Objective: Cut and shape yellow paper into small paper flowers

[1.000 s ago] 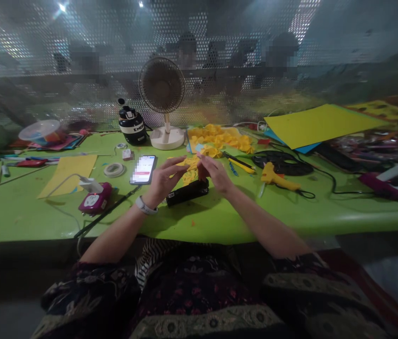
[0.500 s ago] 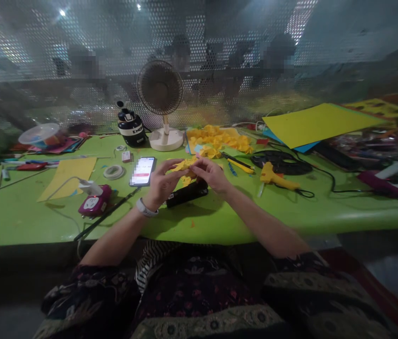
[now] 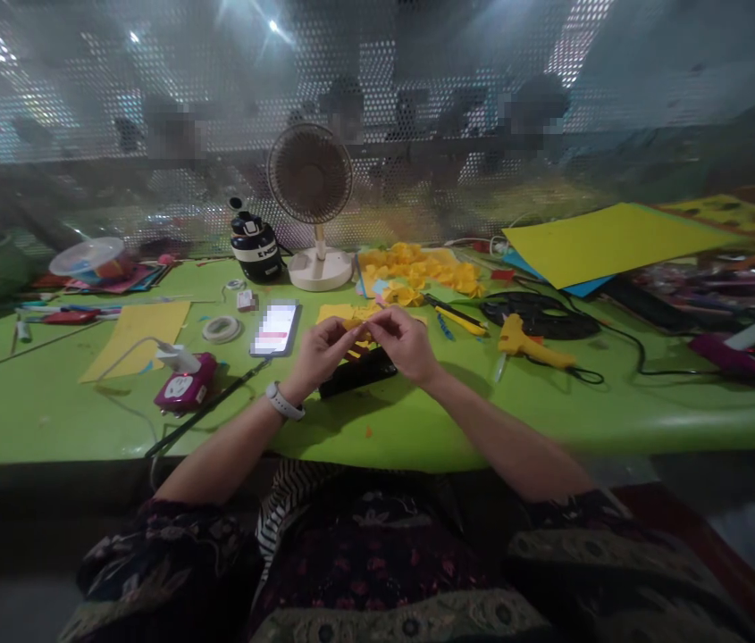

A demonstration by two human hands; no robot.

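Over the middle of the green table, my left hand (image 3: 322,354) and my right hand (image 3: 406,344) meet fingertip to fingertip. Both pinch a small piece of yellow paper (image 3: 356,321), mostly hidden by the fingers. Just below them lies a long black case (image 3: 356,373), partly covered by my hands. More yellow paper (image 3: 330,313) shows behind my left fingers. A heap of yellow paper flowers (image 3: 414,265) rests farther back. To the right of my right hand are a yellow-and-black cutter knife (image 3: 461,319) and a yellow glue gun (image 3: 530,344).
A lit phone (image 3: 275,328), a tape roll (image 3: 222,329) and a purple power adapter (image 3: 184,384) with a cord lie left. A fan (image 3: 311,174) and a dark bottle (image 3: 255,248) stand behind. Yellow sheets (image 3: 618,239) and a black spool-like disc (image 3: 538,314) are on the right.
My left fingers, spread under the yellow paper before, are now drawn in to a pinch against my right fingertips. Less of the paper shows. The whole view has shifted slightly.
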